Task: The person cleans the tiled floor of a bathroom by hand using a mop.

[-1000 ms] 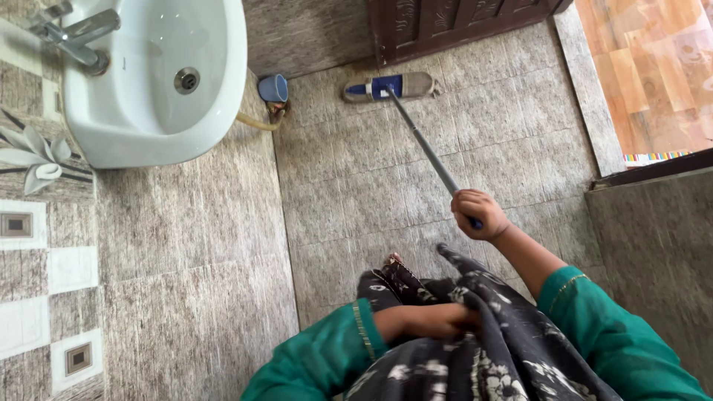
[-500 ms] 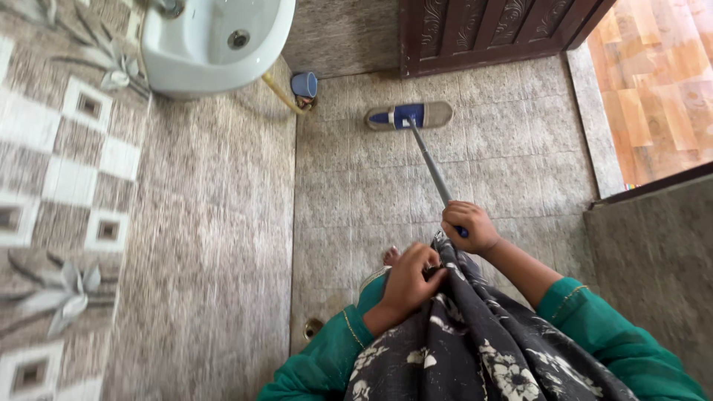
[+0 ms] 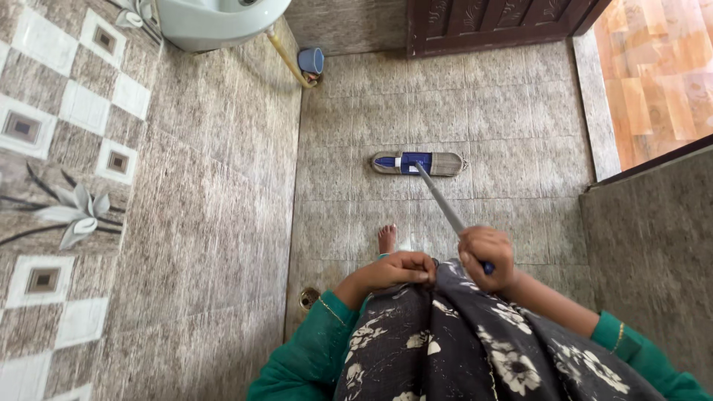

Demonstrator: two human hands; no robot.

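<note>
Far left is the tiled wall (image 3: 111, 193) with its flower pattern, and the white washbasin (image 3: 215, 18) sticks out up top with a yellowish drain pipe (image 3: 286, 59) running down to a little blue cup (image 3: 311, 59) in the corner. There's a round floor drain (image 3: 309, 298) near the wall, and a bare foot (image 3: 386, 239) just right of it. The left hand (image 3: 397, 269) is closed around a bunch of the dark floral fabric (image 3: 475, 349). The flat mop (image 3: 418, 162) sits on the floor tiles (image 3: 520, 119) mid-room, its pad lying long side left to right, blue end pointing at the wall. The grey handle (image 3: 443, 202) slants back from the pad toward the person, down and to the right. The right hand (image 3: 486, 258) is wrapped tight around the handle's top end. Carved dark wooden door (image 3: 490, 22) is at the far side, and the orange floor (image 3: 653, 74) shows past the threshold.
</note>
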